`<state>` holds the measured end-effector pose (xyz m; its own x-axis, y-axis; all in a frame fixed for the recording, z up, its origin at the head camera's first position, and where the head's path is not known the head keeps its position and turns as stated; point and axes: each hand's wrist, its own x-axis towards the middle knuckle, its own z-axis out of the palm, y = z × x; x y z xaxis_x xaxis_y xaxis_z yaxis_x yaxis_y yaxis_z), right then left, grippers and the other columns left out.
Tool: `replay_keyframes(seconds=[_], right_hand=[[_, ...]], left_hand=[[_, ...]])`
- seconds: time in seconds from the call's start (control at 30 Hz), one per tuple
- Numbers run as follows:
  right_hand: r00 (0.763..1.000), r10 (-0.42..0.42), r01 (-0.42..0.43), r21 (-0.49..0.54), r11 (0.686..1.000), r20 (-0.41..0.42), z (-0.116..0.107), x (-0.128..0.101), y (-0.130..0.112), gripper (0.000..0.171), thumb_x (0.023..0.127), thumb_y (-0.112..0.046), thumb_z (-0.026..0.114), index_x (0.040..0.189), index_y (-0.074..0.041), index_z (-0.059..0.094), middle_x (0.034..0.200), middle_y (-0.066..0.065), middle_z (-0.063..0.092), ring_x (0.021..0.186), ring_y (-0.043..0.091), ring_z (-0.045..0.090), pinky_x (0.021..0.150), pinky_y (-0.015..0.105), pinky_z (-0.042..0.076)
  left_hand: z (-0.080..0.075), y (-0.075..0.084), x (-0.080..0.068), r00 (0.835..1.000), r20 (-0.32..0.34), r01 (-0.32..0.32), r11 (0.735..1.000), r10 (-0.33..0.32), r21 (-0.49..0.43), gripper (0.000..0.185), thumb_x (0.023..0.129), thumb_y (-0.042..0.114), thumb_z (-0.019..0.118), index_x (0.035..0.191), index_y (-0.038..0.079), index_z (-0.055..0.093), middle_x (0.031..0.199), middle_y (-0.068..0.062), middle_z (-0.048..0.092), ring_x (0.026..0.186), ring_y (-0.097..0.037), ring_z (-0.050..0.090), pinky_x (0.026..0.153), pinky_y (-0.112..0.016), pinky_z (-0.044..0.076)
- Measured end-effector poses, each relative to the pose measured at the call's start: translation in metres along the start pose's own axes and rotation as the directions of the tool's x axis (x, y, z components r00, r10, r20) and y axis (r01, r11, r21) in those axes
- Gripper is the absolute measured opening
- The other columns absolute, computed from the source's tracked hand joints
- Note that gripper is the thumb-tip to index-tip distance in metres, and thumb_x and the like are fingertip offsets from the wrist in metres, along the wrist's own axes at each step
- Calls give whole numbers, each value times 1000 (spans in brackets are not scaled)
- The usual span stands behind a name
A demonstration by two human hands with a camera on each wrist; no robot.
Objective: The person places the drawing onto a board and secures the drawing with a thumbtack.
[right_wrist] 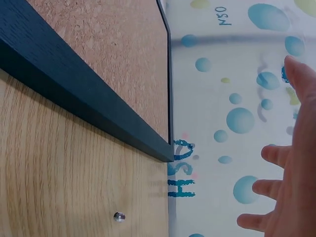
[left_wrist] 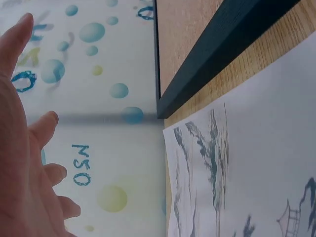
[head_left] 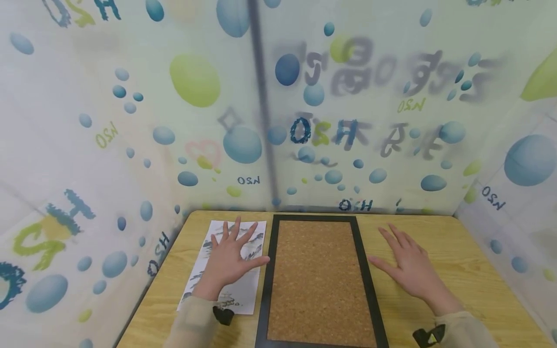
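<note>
A cork board (head_left: 322, 280) in a black frame (head_left: 367, 275) lies lengthwise on the wooden table. Left of it lies a sheet of white paper (head_left: 248, 290) with an ink landscape; the left wrist view shows its painted strokes and a small pavilion. My left hand (head_left: 228, 261) is over this sheet with fingers spread, its thumb reaching toward the frame's left edge. To the right of the board, my right hand (head_left: 409, 266) is held above the table, fingers extended and nothing in them. A small shiny metal piece (right_wrist: 119, 217) sits on the table in the right wrist view.
The wooden table (head_left: 461, 251) backs against a curtain (head_left: 209, 145) printed with blue and green bubbles and lettering. Curtain panels also hang at the left and right sides. Each wrist carries a black device, one by the left sleeve (head_left: 191, 319) and one by the right.
</note>
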<state>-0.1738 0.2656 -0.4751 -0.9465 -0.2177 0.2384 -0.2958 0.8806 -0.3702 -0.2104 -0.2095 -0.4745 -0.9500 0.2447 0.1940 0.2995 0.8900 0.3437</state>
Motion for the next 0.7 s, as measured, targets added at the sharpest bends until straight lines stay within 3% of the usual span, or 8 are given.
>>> replay_keyframes(seconds=[0.33, 0.7], right_hand=[[1000, 30, -29, 126, 992, -4, -3, -4, 14, 79, 106, -48, 61, 167, -9, 29, 167, 33, 24, 141, 65, 31, 94, 88, 28], [996, 84, -91, 252, 963, 36, -1, -9, 30, 80, 108, -45, 59, 167, -2, 25, 167, 35, 21, 145, 64, 25, 104, 83, 25]], left_hand=[[-2, -19, -4, 995, 27, 101, 993, -99, -54, 106, 83, 85, 65, 168, 33, 30, 176, -16, 7, 155, -56, 4, 110, -85, 11], [-8, -47, -13, 974, 19, 227, 967, -227, -119, 114, 79, 84, 70, 169, 29, 27, 176, -19, 3, 155, -55, 2, 112, -84, 7]])
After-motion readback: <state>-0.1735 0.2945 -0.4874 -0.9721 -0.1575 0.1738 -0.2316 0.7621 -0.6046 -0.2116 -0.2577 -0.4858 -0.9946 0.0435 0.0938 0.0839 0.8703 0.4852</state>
